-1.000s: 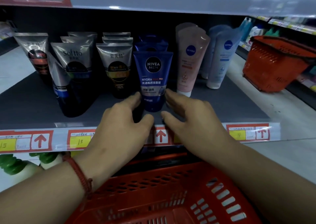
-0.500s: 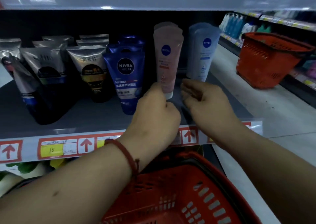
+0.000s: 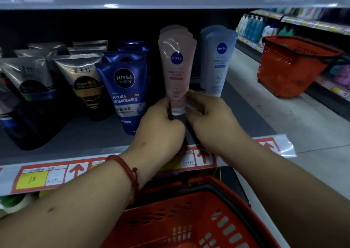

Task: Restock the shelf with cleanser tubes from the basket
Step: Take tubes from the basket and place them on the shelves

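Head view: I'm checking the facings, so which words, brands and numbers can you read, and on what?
"NIVEA MEN", "HYDRA", "PRO": dark blue tube.
"NIVEA": pink tube.
"NIVEA": pale blue tube.
"索芙特": silver-and-black tube.
"Softto", faint: silver tube.
"15": yellow price tag.
Small print and the other tags: too blurred to read.

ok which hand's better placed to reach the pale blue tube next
Probably the right hand: it grips the pink tube on the side nearest the pale blue tube; the left hand is opposite.
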